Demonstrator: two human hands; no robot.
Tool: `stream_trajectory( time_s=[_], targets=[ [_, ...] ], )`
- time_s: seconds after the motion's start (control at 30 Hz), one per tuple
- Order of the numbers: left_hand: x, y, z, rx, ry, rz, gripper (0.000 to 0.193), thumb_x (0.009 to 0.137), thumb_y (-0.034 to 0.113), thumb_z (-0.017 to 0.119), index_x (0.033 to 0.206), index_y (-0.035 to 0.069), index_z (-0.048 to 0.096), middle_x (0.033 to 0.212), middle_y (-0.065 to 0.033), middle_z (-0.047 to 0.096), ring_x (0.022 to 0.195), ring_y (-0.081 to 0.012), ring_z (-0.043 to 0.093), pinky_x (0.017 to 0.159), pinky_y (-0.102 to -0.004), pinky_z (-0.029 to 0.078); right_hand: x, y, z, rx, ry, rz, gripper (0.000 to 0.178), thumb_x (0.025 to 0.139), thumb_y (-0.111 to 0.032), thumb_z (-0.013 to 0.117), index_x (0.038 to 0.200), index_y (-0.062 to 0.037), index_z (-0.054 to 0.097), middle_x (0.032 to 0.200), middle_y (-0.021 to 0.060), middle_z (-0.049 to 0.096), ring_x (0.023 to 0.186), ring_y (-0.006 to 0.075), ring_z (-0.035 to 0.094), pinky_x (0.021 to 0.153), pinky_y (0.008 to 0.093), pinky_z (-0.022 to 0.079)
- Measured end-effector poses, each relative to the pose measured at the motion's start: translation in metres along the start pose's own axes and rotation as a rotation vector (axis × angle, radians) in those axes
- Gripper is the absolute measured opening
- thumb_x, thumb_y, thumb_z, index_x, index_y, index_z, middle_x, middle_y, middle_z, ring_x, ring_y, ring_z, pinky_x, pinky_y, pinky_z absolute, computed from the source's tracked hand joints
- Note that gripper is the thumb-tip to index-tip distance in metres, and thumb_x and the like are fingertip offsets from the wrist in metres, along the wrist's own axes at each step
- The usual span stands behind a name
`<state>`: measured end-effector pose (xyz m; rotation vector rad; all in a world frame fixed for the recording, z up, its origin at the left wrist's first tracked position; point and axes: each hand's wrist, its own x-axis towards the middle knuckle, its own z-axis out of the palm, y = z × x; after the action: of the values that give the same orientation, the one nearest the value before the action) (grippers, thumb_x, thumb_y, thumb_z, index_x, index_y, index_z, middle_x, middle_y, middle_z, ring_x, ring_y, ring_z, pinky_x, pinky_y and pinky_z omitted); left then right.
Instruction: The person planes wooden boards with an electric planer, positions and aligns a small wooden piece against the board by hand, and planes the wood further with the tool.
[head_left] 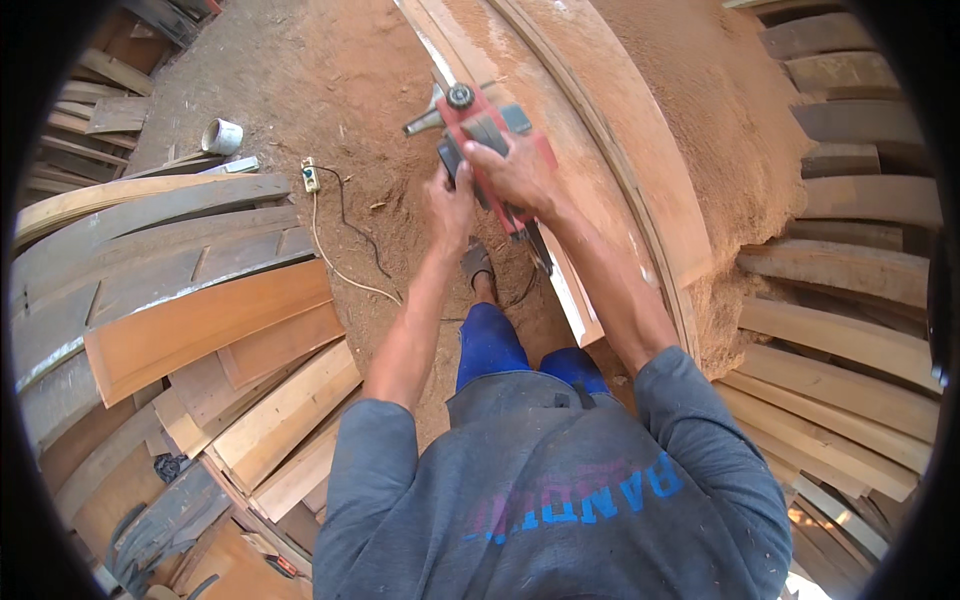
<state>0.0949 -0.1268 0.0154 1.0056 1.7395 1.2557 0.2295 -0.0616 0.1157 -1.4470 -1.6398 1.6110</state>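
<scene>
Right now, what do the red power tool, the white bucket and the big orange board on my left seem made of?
Red power tool: probably hard plastic, semi-matt, going by its evenly coloured housing.
White bucket: likely smooth plastic from its plain pale wall, though painted metal is possible.
Big orange board: wood, apparently smooth, given its warm colour.

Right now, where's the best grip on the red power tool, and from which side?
Probably the raised grey part on top of the red power tool, taken from above and the right: the right hand reaches it from there, while the metal spout juts out leftward near the far end. The left hand can steady the left side. Blur and fingers hide finer detail.
</scene>
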Motion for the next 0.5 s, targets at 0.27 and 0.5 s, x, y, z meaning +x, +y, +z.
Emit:
stream_trajectory(
  time_s=[0.27, 0.5],
  targets=[
    [-0.211, -0.026, 0.036, 0.074, 0.047, -0.014, 0.042, 0.092, 0.023, 0.074, 0.129, 0.004, 0.067, 0.084, -0.0146, 0.064, 0.069, -0.0245, 0.059, 0.063, -0.0385, 0.048, -0.188, 0.084, -0.013, 0.055, 0.002, -0.022, 0.056, 0.091, -0.041, 0.068, 0.125, 0.0036, 0.066, 0.108, 0.0239, 0.072, 0.102, 0.0323, 0.07, 0.093, 0.0436, 0.053],
    [-0.387, -0.02, 0.047, 0.24, -0.149, -0.15, 0.057, 0.089, 0.024, 0.078, 0.14, 0.005, 0.06, 0.089, -0.0165, 0.06, 0.082, -0.0279, 0.054, 0.075, -0.0403, 0.048, -0.354, 0.174, -0.021, -0.044, 0.004, 0.006, 0.059, 0.089, -0.043, 0.071, 0.125, 0.0029, 0.063, 0.113, 0.0255, 0.069, 0.103, 0.0377, 0.069, 0.092, 0.0457, 0.053]
  ],
)
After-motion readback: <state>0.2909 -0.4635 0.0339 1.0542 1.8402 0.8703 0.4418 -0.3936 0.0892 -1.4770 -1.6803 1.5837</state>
